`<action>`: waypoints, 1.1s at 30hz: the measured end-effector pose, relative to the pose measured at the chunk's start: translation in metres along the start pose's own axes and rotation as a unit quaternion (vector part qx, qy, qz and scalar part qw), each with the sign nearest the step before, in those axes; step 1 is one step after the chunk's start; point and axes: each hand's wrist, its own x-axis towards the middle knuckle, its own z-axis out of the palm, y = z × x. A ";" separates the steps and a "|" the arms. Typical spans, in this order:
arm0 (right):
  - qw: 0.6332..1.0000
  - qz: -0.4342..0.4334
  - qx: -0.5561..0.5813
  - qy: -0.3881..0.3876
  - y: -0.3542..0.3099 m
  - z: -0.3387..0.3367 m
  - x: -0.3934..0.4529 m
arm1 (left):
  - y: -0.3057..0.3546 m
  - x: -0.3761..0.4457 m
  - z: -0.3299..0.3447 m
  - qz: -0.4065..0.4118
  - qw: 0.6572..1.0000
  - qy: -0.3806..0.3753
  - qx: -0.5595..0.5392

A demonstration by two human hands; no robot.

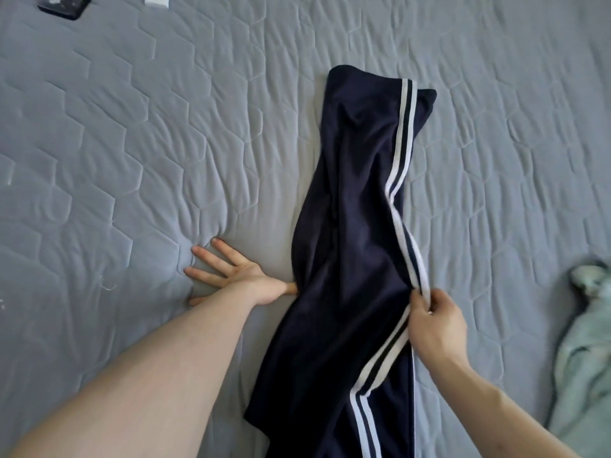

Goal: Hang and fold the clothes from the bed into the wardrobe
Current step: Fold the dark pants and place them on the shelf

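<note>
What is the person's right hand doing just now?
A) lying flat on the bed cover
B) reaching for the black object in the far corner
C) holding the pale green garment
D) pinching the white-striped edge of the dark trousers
D: the right hand pinches the white-striped side seam of the dark trousers between its fingers.

Navy trousers (350, 226): soft matt cloth with smooth white stripes; bedcover (132, 143): grey quilted fabric, puckered; right-edge garment (585, 358): fuzzy mint cloth.
</note>
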 end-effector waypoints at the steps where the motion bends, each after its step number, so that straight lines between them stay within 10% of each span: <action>1: 1.000 0.018 0.007 0.002 0.008 -0.004 -0.002 | 0.001 -0.002 -0.001 0.002 1.000 0.003 0.001; 9: 0.989 0.013 -0.009 -0.145 0.067 0.005 -0.064 | -0.014 -0.006 0.007 0.055 0.997 0.055 0.010; 19: 0.992 0.099 0.038 -0.068 0.116 0.013 -0.107 | -0.141 -0.018 0.075 0.311 0.940 0.129 -0.047; 28: 0.958 0.161 -0.067 -0.229 0.190 -0.036 -0.217 | -0.272 -0.137 0.176 0.168 0.957 -0.091 -0.219; 33: 0.939 0.231 0.054 -0.250 0.218 -0.048 -0.264 | -0.306 -0.171 0.207 0.147 0.941 -0.225 -0.205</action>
